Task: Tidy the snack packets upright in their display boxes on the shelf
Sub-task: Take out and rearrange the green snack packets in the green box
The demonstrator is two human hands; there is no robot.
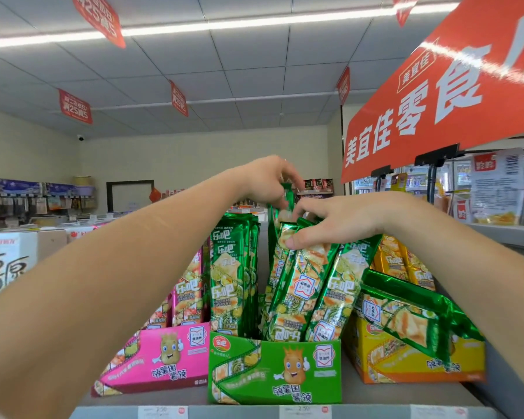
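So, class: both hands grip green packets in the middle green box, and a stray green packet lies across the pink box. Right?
Not quite. The head view shows the stray green packet lying across the yellow box, not the pink box. The left hand and right hand do grip green packets in the green box.

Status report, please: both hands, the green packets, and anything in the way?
Left hand pinches top of raised packet. Right hand grips leaning green packets in green box. Stray packets lie across yellow box.
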